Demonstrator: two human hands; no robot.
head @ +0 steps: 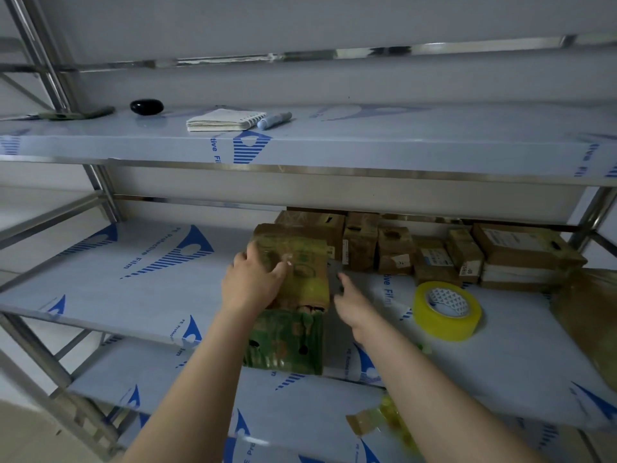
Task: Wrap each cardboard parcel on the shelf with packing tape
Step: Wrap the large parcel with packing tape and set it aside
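Grip check: L hand [252, 283] lies on top of the upper parcel [305, 274], fingers bent over its far-left edge, thumb spread across the top, so it has a holding grip. R hand [351, 304] is just right of that parcel, fingers fairly straight & pointing at its right face, w/ nothing visibly in it. Can't tell if the fingertips touch the box.

Upper parcel sits stacked on a green lower parcel [287, 344] below L wrist, near the front of the shelf [133, 295]. Both look glossy w/ yellowish tape on the faces in view. Tape roll [447, 309] lies flat further right of R hand, well apart from it. Brown parcels [434, 255] are stacked beyond R hand, twd the back; they look unwrapped or only lightly taped.

Judgement: step looks like shifting or turning this wrapped parcel, either seating it on the one below or checking its sides.

To do it well:
- Put R palm flat on the right face before moving it, so the box is clamped btw both hands & not hung from L fingers. Taped surface is prob slick.
- Lower box looks dented w/ holes, so set the weight square, edges aligned, no overhang twd the shelf lip.
- If a face lacks tape, turn it up first, then reach right for the roll.
- Next box: take from the near end of the stack beyond R hand, w/o toppling its neighbours.
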